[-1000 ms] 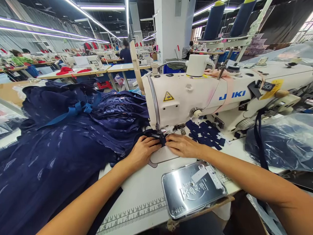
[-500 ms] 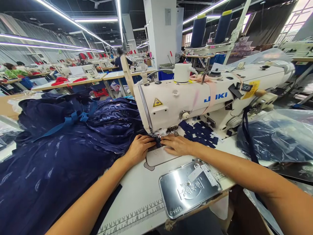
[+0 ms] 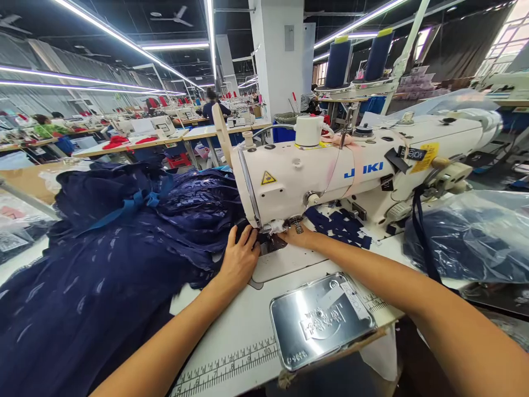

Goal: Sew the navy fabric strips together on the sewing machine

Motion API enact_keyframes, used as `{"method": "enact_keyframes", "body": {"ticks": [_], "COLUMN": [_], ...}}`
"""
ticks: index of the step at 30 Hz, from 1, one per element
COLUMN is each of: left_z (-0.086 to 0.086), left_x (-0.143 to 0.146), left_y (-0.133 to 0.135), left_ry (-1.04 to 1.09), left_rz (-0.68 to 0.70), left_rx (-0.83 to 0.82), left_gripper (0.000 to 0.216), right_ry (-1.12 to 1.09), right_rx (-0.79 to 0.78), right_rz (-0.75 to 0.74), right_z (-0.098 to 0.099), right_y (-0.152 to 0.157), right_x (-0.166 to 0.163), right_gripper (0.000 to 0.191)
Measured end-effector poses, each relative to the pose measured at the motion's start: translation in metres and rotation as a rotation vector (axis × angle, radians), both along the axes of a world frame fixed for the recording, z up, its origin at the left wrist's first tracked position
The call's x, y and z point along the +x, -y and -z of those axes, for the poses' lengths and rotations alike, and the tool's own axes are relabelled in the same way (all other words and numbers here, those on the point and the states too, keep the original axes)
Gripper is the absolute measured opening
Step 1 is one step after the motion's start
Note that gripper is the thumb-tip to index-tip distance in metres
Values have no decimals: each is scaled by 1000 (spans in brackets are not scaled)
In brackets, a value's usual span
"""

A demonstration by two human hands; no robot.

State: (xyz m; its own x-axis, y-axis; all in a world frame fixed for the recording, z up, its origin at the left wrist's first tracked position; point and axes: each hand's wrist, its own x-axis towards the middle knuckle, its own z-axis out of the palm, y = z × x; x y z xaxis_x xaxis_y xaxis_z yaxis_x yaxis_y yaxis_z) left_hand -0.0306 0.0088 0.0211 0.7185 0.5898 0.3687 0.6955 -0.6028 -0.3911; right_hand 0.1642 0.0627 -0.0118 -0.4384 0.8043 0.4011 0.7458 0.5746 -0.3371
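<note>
My left hand (image 3: 241,259) is at the left of the needle area, its fingers bent and closed on the edge of navy fabric (image 3: 124,259). That fabric is heaped in a large gathered pile left of the sewing machine (image 3: 285,176), with a blue ribbon (image 3: 140,199) tied around part of it. My right hand (image 3: 298,237) reaches under the machine head, behind the presser foot area. Its fingers are mostly hidden there, so what they hold does not show. Bare metal plate (image 3: 275,243) is visible between my hands.
Small navy fabric pieces (image 3: 341,225) lie behind my right forearm. A shiny metal tin (image 3: 322,320) sits at the table's front edge, beside a printed ruler (image 3: 227,366). Clear plastic over dark fabric (image 3: 467,237) is at right. Thread cones (image 3: 336,63) stand behind; another person (image 3: 215,107) sits farther off.
My right hand has moved from flat beside the presser foot to farther back under the machine head. My left hand has turned more upright, fingers bent. The view has shifted slightly.
</note>
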Motion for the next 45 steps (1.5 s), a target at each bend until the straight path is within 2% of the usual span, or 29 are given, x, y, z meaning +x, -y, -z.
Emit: {"method": "enact_keyframes", "body": {"ticks": [2, 5, 7, 9, 15, 19, 26, 31, 35, 39, 45], "left_z": [-1, -4, -5, -6, -4, -5, -9, -9, -9, -8, -8], "left_x": [3, 3, 0, -4, -10, -8, -5, -5, -4, -3, -1], "left_y": [6, 6, 0, -7, -20, -23, -25, -27, -30, -33, -36], "left_ry": [-26, -44, -57, -72, -49, -61, -76, -69, -64, -58, -73], "left_rz": [-87, -167, -168, -140, -80, -81, -90, -77, -85, -88, -92], "left_rx": [-6, -62, -110, -151, -171, -179, -193, -208, -234, -241, -263], "left_gripper": [25, 32, 38, 43, 48, 45, 44, 45, 43, 42, 43], "right_ry": [76, 192, 248, 297, 367, 375, 346, 309, 351, 373, 395], "right_rx": [24, 179, 294, 335, 339, 378, 294, 321, 369, 375, 344], "right_rz": [-45, -98, -104, -108, -133, -123, -117, -100, -28, 25, 0], "right_z": [-11, -24, -27, -24, -13, -14, -13, -12, -10, -9, -10], "right_y": [9, 24, 30, 31, 24, 25, 27, 30, 36, 40, 40], "right_x": [3, 9, 12, 14, 17, 16, 13, 8, 3, -1, -3], "right_gripper": [20, 25, 27, 27, 29, 27, 22, 22, 21, 24, 29]}}
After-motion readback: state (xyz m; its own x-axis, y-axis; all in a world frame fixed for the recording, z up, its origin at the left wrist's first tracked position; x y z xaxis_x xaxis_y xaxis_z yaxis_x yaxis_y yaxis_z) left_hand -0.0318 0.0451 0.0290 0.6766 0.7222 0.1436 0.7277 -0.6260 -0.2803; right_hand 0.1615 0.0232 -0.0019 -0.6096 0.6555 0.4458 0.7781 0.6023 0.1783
